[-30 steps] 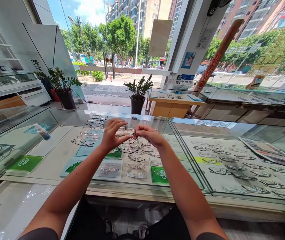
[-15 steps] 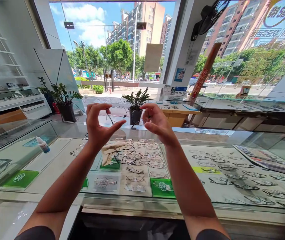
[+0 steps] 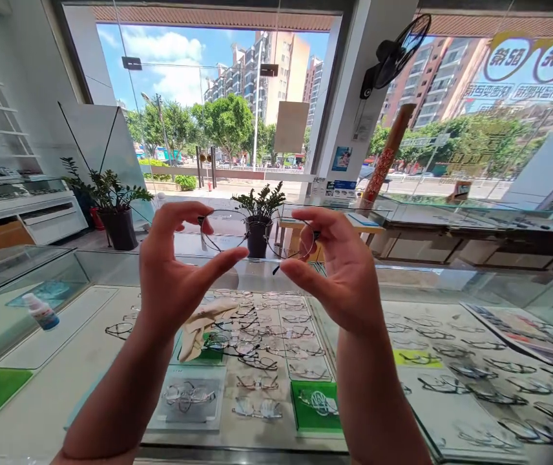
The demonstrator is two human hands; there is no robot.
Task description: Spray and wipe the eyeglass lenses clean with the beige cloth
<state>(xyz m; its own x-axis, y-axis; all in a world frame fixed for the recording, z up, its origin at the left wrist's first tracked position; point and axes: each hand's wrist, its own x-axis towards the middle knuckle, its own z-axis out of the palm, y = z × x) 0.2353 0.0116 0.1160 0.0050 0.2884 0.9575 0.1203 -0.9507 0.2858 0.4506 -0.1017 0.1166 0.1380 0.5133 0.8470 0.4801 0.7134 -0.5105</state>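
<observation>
The left hand (image 3: 172, 268) and right hand (image 3: 342, 271) each have a pinching grip on opposite ends of thin, round-rimmed eyeglasses (image 3: 246, 236), raised above the glass worktop (image 3: 73, 361), where a beige cloth (image 3: 194, 332) lies near other spectacles (image 3: 257, 383).

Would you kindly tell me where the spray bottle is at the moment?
In the head view, the spray bottle is near the left edge, on the glass counter, beyond the green card and left of the person's left hand.
</observation>
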